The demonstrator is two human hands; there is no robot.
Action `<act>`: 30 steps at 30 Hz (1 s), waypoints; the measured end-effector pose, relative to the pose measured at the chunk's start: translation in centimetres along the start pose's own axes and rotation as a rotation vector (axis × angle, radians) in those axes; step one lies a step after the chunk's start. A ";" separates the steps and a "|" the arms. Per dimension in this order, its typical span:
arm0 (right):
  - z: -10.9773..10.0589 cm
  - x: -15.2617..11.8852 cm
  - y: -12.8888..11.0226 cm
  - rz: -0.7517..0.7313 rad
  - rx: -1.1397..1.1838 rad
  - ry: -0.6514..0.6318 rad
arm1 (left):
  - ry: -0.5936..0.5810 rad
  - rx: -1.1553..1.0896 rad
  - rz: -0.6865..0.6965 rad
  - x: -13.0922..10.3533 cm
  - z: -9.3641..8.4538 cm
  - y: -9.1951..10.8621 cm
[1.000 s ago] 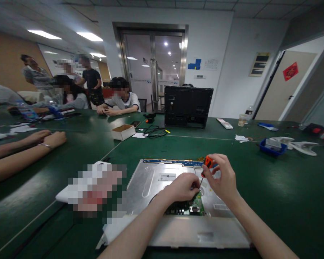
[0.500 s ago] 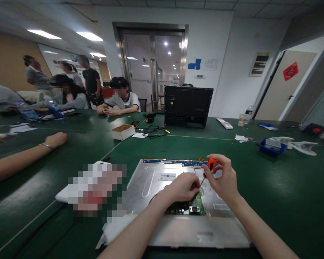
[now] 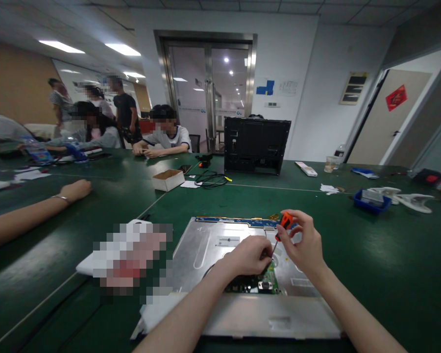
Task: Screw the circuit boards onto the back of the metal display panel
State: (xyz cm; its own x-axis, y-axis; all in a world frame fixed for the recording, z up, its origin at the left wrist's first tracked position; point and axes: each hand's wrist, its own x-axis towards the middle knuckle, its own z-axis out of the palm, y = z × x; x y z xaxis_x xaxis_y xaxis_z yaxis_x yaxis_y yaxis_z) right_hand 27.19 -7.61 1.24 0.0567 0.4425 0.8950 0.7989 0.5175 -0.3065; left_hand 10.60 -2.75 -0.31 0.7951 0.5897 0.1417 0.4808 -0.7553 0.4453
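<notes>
A silver metal panel [image 3: 191,255] lies flat on the green table, with a blue strip board [image 3: 228,222] along its far edge. My right hand [image 3: 305,240] pinches the orange and black handle of a screwdriver [image 3: 285,221], whose shaft slants down to the left. The tip is hidden near my left hand [image 3: 252,255]. Those left fingers are curled together over a green circuit board [image 3: 270,280] on the panel; what they hold, if anything, is hidden.
Behind the panel stands a black monitor housing [image 3: 256,146]. An open white box [image 3: 168,180] and black cable [image 3: 211,180] lie left of it, a blue tray [image 3: 372,201] to the right. Another person's forearm [image 3: 29,213] rests at left.
The screwdriver handle has turned and shifted slightly left in my right hand. My left hand has stayed in place. In the background, a standing person has moved right.
</notes>
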 end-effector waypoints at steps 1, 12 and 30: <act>0.1 -0.1 0.1 0.006 0.006 0.011 | -0.002 -0.002 0.000 0.0 0.0 0.0; 0.0 0.3 -0.2 -0.056 0.046 0.004 | 0.000 -0.002 -0.004 -0.1 -0.1 0.1; -0.1 0.4 -0.1 -0.056 0.027 0.003 | 0.002 0.004 0.007 -0.1 -0.3 0.3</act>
State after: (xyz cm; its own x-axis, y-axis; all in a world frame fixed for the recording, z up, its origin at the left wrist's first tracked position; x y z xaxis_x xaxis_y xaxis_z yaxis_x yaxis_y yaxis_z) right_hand 27.18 -7.56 1.70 0.0141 0.4097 0.9121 0.7844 0.5611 -0.2642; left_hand 10.53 -3.00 0.08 0.7976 0.5851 0.1465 0.4768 -0.7604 0.4409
